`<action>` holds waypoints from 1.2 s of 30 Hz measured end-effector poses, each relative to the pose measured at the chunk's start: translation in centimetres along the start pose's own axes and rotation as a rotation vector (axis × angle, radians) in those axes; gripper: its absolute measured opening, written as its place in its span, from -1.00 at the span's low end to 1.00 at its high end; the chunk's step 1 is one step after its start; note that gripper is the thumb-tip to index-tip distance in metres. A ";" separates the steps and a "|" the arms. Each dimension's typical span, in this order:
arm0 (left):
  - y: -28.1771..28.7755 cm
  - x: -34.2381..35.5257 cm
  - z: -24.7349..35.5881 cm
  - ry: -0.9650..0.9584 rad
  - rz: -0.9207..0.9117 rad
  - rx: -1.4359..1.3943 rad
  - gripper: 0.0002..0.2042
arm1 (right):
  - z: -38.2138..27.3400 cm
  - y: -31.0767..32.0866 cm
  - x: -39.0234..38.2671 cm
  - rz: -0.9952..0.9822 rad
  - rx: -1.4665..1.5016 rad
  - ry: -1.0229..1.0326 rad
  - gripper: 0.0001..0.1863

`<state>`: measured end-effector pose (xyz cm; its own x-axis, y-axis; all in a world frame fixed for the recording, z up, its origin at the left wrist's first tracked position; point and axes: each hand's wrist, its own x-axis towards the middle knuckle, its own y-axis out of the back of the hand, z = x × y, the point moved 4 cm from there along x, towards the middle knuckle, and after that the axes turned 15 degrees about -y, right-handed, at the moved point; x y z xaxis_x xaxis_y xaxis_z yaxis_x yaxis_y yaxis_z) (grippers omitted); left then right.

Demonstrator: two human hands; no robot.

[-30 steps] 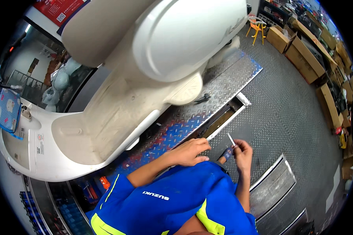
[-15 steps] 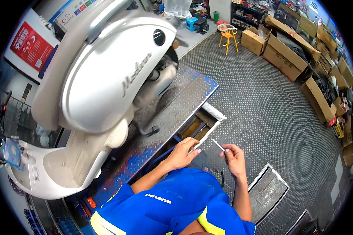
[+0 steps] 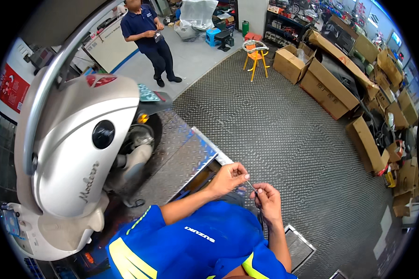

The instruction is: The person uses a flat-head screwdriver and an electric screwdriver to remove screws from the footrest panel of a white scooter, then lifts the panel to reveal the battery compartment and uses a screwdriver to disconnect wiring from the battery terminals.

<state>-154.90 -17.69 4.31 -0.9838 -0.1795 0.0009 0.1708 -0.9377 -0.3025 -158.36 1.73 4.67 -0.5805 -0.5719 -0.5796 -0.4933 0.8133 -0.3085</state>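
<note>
In front of my blue work jacket, both hands are close together over the patterned floor. My right hand (image 3: pixel 268 201) is closed round the lower end of a thin, pale stick (image 3: pixel 252 187), whose exact kind is too small to make out. At its upper end, the thumb and fingertips of my left hand (image 3: pixel 230 179) are pinched together. To the left, a white scooter (image 3: pixel 70 162) stands on a metal lift platform (image 3: pixel 174 151). My left forearm lies across the platform's near side.
Beyond the scooter stands a person (image 3: pixel 144 35) in dark clothes, holding a small item. An orange stool (image 3: pixel 255 56) stands on the floor ahead. Cardboard boxes (image 3: pixel 328 88) line the right side. A framed floor panel (image 3: pixel 300 246) lies beside my right forearm.
My left hand has come away from the platform's edge to the stick, which my right hand was holding alone. The view has swung, bringing the standing person into sight.
</note>
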 end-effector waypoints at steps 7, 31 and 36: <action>-0.1 15.3 2.7 -0.191 0.113 -0.016 -0.85 | -13.3 3.7 11.5 -0.265 0.245 -0.145 -0.77; 20.0 39.6 6.5 -0.411 1.217 -0.012 -0.87 | -36.2 -10.2 53.5 -0.939 -0.629 -0.340 -0.82; 33.3 41.0 5.0 -0.337 1.301 0.185 -0.79 | -36.9 -20.3 65.5 -0.864 -0.644 -0.411 -0.81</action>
<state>-189.30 -57.79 -0.97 -0.0486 -0.9973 0.0542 0.9897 -0.0554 -0.1317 -210.31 -56.16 0.82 0.3086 -0.7376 -0.6006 -0.9313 -0.1057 -0.3487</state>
